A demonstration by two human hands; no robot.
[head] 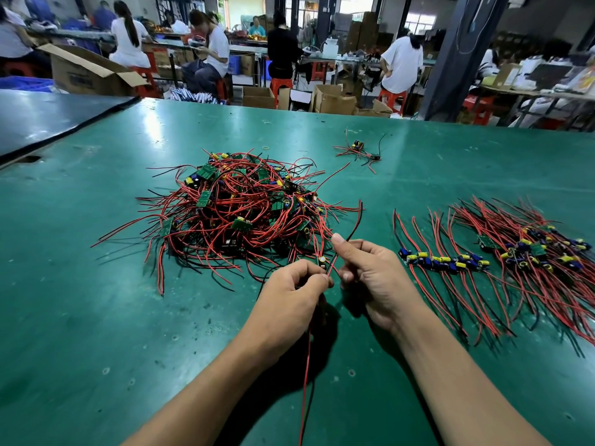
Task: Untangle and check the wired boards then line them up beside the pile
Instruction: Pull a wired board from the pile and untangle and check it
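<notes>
- Holding one wired board (322, 261) between both hands, we had it low over the green table (96, 284), just on the near side of the pile.
- Our left hand (289, 294) had its fingers (309, 268) curled tight round the board and its wires, so only a yellow-capped part showed above the knuckles.
- From under those fingers a red wire (306, 365) hung down toward us, with a black one close beside it.
- Our right hand (375, 275) pinched a red-and-black wire pair (355, 220) between thumb and forefinger, the other fingers loosely curled below.
- The pair rose away from that fingertip grip and bent over beside the pile's right edge.
- The pile (231, 207) of tangled boards lay beyond the fingers and to their left, with red and black wires spilling out on every side and the nearest loops reaching almost to the left knuckles.
- To the right of the right-hand fingers a row of boards (444, 260) lay side by side, their wires fanned out both away from us and toward us.
- Farther right again sat a looser heap (541, 249) of boards, touching the row's outer wires.
- Well beyond the fingers, past the pile, a small cluster (357, 149) of boards lay apart, and a rubber band (266, 148) lay to its left.
- Past the table's far edge people (212, 49) sat on red stools (280, 85) at benches, and an open cardboard box (87, 72) stood at the far left.
</notes>
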